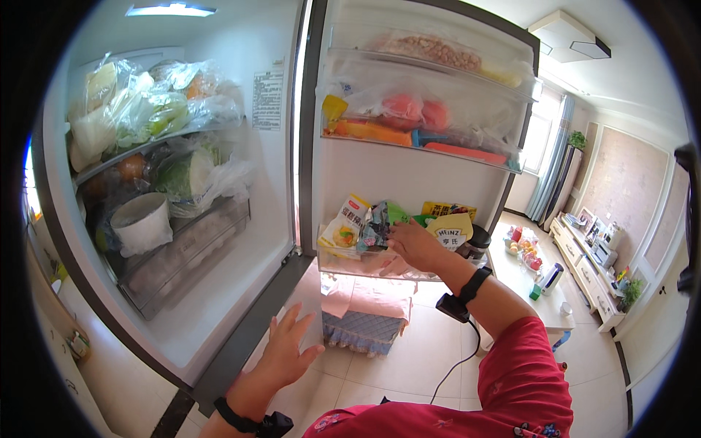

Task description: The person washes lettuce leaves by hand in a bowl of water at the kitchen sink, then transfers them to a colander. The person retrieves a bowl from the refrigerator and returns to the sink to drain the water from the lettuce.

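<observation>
My right hand (415,245) reaches into the lowest door bin (350,264) of an open refrigerator. Its fingers are at a dark grey patterned packet (375,227), and I cannot tell whether they grip it. To the left of that packet leans a white and yellow food packet (346,222). A green packet (398,212) is behind my fingers. On the right are a Heinz pouch (452,230), a yellow packet (465,210) and a jar with a black lid (475,241). My left hand (287,345), fingers spread and holding nothing, hovers before the refrigerator's lower front edge.
Bagged vegetables (153,104) fill the upper shelf, with a white tub (141,222) below. The open refrigerator door (411,183) carries higher bins of bagged food. A cable (463,361) hangs from my right wrist. Beyond are a cloth-covered seat (364,323) and a table (506,274) with fruit.
</observation>
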{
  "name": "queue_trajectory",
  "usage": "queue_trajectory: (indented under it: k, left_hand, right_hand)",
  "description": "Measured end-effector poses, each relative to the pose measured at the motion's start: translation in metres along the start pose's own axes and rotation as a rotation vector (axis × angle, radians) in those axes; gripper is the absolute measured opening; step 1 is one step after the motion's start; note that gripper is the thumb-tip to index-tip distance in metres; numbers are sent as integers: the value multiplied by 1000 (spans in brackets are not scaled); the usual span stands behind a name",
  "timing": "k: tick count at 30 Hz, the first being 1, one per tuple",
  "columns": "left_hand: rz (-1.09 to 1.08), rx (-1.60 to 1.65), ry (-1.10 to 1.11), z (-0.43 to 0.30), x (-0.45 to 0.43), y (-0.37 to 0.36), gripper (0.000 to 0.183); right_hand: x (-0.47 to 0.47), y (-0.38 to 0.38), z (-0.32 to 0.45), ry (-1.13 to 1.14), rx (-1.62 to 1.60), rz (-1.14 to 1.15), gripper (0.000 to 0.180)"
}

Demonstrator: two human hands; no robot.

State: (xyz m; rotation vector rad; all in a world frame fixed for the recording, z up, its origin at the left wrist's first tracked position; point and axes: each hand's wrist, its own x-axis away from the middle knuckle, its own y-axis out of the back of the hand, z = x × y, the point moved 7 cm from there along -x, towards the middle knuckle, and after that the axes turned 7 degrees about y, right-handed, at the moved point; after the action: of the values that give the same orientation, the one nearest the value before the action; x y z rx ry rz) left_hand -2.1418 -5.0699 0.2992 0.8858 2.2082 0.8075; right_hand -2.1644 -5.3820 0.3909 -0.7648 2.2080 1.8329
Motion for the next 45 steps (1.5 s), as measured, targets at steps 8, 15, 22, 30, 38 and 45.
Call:
queue_trajectory:
  k: [8, 15, 22, 30, 38, 45]
  left_hand:
    - [12, 3, -14, -2, 9, 6, 63]
    - [-6, 24, -94, -13, 12, 4, 65]
    - [-9, 64, -65, -6, 19, 10, 67]
    - [29, 46, -68, -5, 15, 6, 68]
    - [66, 87, -108, 4, 12, -3, 70]
    - [71, 35, -71, 2, 10, -3, 67]
  right_hand:
    - [-31, 102, 53, 106, 13, -389, 20]
    - [-113, 168, 75, 234, 422, -542, 37]
    - [-132, 159, 38, 151, 512, -537, 45]
    - [-118, 168, 37, 223, 439, -544, 43]
    - [-66, 199, 8, 48, 457, -643, 47]
    - [13, 222, -43, -229, 528, -781, 43]
